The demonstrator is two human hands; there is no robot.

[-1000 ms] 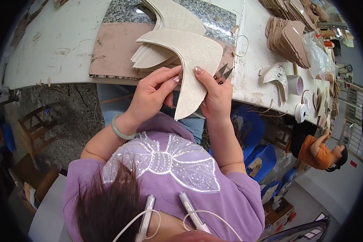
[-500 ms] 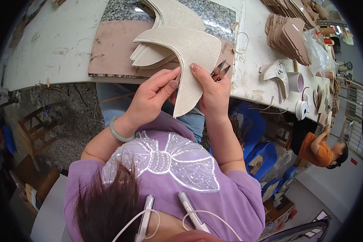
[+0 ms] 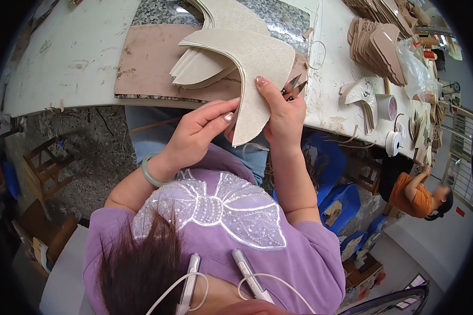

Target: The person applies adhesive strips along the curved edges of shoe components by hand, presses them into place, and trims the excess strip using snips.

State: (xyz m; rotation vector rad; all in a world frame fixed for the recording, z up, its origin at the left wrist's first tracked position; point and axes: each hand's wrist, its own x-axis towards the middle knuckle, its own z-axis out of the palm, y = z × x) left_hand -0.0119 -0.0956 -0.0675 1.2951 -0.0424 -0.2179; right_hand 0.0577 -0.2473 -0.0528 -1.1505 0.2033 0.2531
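Both hands pinch the cream curved fabric piece (image 3: 252, 84) over the lap at the bench edge: left hand (image 3: 199, 134) closed on its lower edge, right hand (image 3: 284, 113) gripping it with small snips (image 3: 293, 86). Trimming probably goes best holding the edge taut. Beyond lie a stack of cream pieces (image 3: 202, 65), a pinkish board (image 3: 152, 63), the white bench (image 3: 63, 52), and a co-worker in orange (image 3: 418, 191)

A short-sleeved purple top (image 3: 299, 252) is worn, with a large bow (image 3: 220, 207) stitched on the front in silver sequins and pearly beads. A pale green bangle (image 3: 150, 173) is worn on the left wrist. Dark hair (image 3: 136, 268) is seen at the bottom. Two white clip-like devices (image 3: 249, 273) with white cables (image 3: 278, 286) are fixed at the neckline. Fingernails are painted pale.
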